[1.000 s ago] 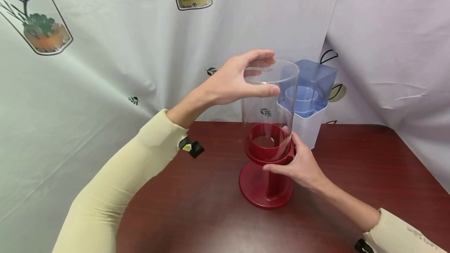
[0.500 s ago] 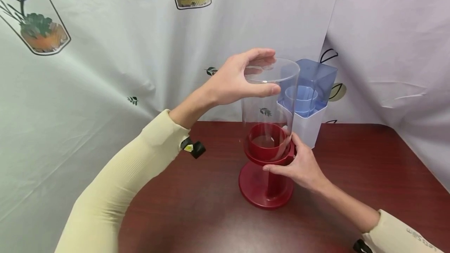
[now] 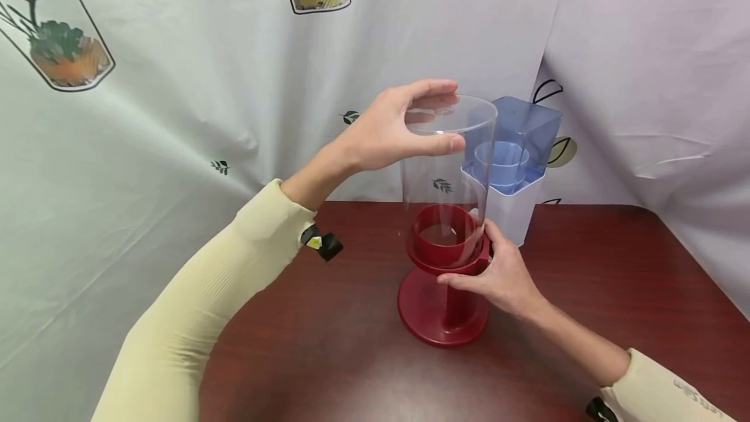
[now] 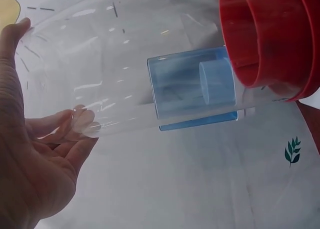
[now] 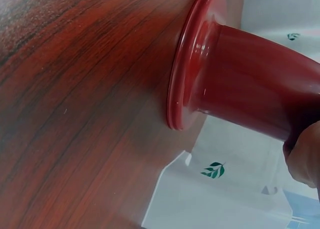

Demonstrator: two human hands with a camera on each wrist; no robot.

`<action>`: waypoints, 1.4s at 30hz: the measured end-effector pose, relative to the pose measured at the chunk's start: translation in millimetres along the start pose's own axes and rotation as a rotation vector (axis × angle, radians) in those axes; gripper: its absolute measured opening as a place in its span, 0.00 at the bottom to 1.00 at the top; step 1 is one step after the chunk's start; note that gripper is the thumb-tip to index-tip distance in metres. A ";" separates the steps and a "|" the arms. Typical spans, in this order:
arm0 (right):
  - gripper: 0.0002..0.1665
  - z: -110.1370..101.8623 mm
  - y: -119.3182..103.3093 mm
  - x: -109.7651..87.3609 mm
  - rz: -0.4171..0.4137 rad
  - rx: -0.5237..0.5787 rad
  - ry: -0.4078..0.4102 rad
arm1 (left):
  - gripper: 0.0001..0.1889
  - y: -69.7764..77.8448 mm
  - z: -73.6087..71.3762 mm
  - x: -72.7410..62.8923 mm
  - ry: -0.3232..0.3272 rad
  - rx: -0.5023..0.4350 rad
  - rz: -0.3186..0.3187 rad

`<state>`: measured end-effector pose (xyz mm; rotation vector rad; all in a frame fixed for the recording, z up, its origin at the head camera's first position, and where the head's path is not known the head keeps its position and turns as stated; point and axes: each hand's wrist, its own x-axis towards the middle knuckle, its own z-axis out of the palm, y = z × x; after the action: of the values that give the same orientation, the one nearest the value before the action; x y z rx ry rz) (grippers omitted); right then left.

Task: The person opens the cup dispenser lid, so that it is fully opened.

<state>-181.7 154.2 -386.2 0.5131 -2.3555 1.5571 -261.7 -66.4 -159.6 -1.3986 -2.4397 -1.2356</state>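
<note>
I watched remotely: left hand [image 3: 383, 129], fingers [image 3: 431, 88] spread round rim, gripped tall transparent cylinder [image 3: 433, 174]; cylinder stood upright below them on glossy red round-based stand [image 3: 458, 308]; right hand [image 3: 505, 279] held stand's collar, fingers curved.

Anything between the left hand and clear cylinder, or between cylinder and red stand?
Nothing visible. The left hand spans the upper rim of the clear cylinder, whose lower end is at the top of the red stand. The blue-and-white container stands behind, not between.
</note>
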 end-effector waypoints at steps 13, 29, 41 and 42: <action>0.60 0.5 -1.1 0.0 0.010 -0.001 0.004 | 0.44 1.0 -0.2 0.8 0.005 -0.043 0.005; 0.57 3.1 -0.5 0.3 0.014 0.013 0.007 | 0.40 -2.6 -7.4 2.9 -0.020 -0.077 0.023; 0.59 2.9 -0.4 -0.8 0.016 -0.014 0.005 | 0.44 8.7 -3.3 -5.4 0.004 -0.043 0.025; 0.59 2.9 -0.4 -0.7 0.015 -0.016 0.005 | 0.44 9.3 -3.5 -5.8 0.003 -0.036 0.025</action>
<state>-181.0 151.5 -387.3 0.4879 -2.3713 1.5426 -252.4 -70.3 -154.0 -1.4312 -2.4023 -1.2808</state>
